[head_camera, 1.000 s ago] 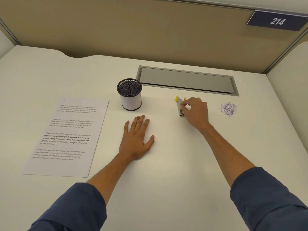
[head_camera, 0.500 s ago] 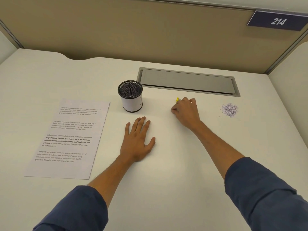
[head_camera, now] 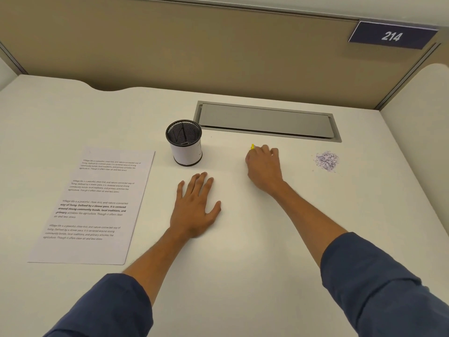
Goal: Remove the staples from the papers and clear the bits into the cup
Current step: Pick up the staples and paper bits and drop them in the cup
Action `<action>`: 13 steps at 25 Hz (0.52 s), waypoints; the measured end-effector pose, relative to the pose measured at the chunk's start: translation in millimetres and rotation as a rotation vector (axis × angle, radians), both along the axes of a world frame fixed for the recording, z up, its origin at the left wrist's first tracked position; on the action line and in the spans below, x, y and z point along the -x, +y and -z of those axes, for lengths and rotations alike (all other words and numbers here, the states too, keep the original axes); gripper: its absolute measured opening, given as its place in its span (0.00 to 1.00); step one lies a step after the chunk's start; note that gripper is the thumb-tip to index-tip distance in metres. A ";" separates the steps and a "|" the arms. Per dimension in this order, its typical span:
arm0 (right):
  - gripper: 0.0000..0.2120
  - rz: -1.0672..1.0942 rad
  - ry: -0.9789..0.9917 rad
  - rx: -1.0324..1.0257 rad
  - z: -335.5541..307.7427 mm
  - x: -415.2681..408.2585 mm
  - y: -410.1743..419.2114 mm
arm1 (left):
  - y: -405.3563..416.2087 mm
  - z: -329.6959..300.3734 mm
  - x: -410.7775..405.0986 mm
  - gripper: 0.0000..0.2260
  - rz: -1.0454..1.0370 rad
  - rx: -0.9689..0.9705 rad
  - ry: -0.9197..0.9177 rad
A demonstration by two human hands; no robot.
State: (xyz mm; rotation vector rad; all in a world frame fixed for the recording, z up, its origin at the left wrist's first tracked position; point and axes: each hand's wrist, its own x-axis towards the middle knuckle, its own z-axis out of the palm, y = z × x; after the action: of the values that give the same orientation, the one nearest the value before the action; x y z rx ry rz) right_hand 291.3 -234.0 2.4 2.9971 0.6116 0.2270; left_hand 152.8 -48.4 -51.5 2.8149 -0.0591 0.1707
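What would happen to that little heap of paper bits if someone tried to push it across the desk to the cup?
The pile of paper bits looks loose and very light, so it would probably scatter rather than slide as one lump. A few specks already lie apart from it on the smooth white desk. The mesh cup stands well to its left, so cupping the bits seems safer.

right hand (head_camera: 263, 166) gripping yellow tool (head_camera: 252, 147) — cup (head_camera: 185, 143) nearby

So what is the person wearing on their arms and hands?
Both arms wear dark blue long sleeves, the left sleeve and the right sleeve, pushed up so the forearms are bare. The left hand and right hand are bare too: no gloves, rings, watch or bracelets show.
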 end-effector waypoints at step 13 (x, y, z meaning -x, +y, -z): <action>0.07 0.346 0.194 -0.660 9.6 -34.4 -80.5 | 0.1 0.4 -0.7 0.31 -0.002 -0.011 -0.003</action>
State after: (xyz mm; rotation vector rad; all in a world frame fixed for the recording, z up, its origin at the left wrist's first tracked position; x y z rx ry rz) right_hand 325.7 -314.5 -7.2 3.7201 -0.0019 0.1318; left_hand 153.5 -48.2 -51.9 2.8254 -0.0573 0.1754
